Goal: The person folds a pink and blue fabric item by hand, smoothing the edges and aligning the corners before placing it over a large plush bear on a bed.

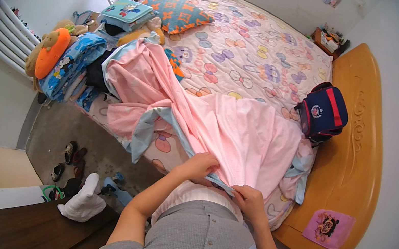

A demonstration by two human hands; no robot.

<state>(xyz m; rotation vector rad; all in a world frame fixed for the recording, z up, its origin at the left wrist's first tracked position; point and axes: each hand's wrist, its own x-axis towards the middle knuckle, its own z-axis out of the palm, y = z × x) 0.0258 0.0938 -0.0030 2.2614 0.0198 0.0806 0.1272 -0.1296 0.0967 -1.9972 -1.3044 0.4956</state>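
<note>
A pink blanket (237, 130) with a light blue border lies in loose folds across the near side of a bed. My right hand (249, 199) pinches its blue edge close in front of my body. To the left along that same edge, my left hand (202, 164) has its fingers curled onto the cloth; its fingertips are partly hidden. From there the blanket runs up to a bunched heap at the far left, where one blue-edged corner (143, 135) hangs at the bed's side. Under it is a quilted bed cover (235, 41) printed with bows and rabbits.
A navy school backpack (323, 114) stands against the wooden headboard (356, 148). A patterned cushion (177, 11), folded bedding (67, 66) and plush toys crowd the bed's left end. Shoes (70, 151) lie on the floor; white cloth (83, 202) rests on a dark wooden surface (40, 228).
</note>
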